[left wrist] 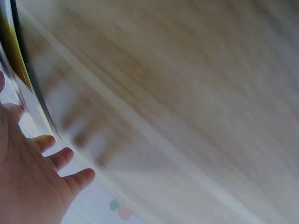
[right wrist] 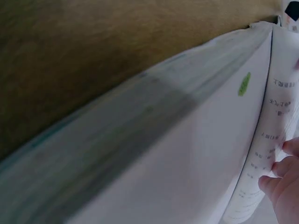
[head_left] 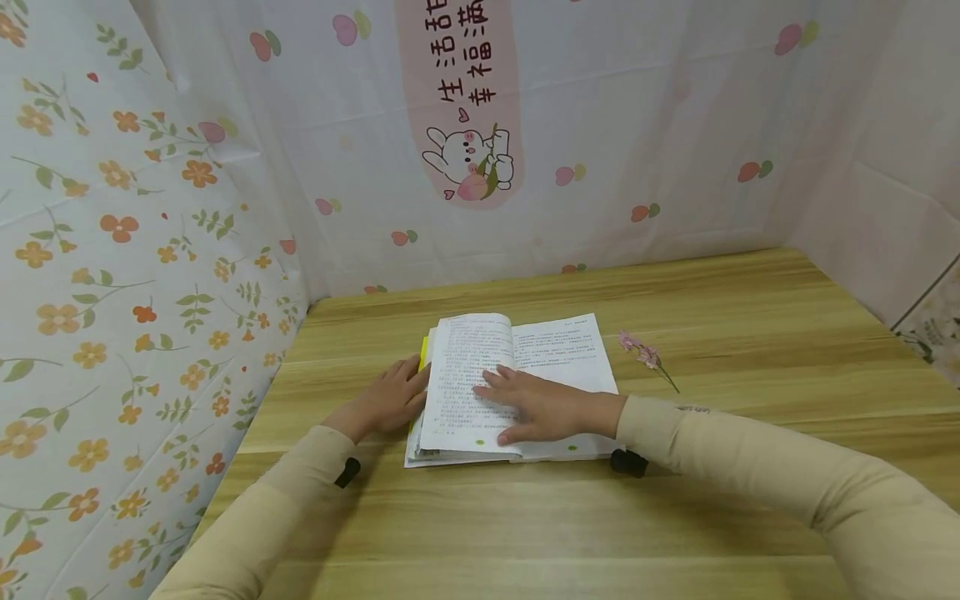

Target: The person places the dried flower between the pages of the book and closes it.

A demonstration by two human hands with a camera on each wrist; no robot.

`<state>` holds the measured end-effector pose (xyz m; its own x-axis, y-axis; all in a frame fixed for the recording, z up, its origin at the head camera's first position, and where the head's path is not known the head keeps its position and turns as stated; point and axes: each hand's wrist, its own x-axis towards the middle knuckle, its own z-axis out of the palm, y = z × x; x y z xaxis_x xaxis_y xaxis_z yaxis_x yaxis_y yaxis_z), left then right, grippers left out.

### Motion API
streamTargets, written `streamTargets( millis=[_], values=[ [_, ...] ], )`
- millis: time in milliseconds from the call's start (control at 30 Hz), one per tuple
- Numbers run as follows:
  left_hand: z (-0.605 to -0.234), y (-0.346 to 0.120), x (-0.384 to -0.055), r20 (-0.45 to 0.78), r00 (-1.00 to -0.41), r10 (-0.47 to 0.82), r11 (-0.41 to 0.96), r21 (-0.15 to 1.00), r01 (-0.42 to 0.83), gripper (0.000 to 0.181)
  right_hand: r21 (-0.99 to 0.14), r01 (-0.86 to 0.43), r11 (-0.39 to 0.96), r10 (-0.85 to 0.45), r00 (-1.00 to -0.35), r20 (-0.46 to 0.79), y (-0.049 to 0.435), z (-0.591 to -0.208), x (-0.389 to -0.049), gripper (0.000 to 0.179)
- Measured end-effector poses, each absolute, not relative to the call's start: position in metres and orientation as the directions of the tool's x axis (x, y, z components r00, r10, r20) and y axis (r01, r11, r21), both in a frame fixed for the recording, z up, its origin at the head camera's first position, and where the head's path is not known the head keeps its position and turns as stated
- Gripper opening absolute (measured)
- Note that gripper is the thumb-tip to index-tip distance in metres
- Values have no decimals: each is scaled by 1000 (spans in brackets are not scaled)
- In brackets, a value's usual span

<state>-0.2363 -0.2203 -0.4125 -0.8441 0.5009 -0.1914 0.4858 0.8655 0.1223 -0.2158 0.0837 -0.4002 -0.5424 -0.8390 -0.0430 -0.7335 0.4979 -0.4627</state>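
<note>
Spread right fingers (head_left: 501,396) hide book text (head_left: 468,350) near pink flowers (head_left: 648,357); left fingers (left wrist: 80,179) seem relaxed.

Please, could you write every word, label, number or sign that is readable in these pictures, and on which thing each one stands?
"生活甜": pink panel on the backdrop cloth; its last character is cut by the frame edge.
"幸福满": same panel, second column.
Open book: printed lines, too small or blurred to read.
Dark mark at the right sleeve: too small to tell.

Perhaps a home: wood-grain table (head_left: 525,533), printed curtains (head_left: 600,108).
</note>
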Motion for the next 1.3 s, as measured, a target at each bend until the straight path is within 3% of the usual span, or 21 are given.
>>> streamTargets(
  millis=[267,467,900,1300],
  values=[
    [-409,-227,-240,-118,-849,515,849,201,488,56,-375,-784,494,-858,-511,-62,79,-402,-211,72],
    [-408,-224,-244,-24,-866,500,853,188,487,57,-310,-815,490,-866,-496,-65,72,-401,-210,69],
    [-412,-203,-246,-151,-850,505,862,41,505,78,-153,-851,502,-863,-482,-150,61,-403,-209,59],
    [-413,-202,-241,-233,-844,483,872,37,488,81,-113,-852,511,-854,-489,-176,56,-401,-210,56]
  ],
)
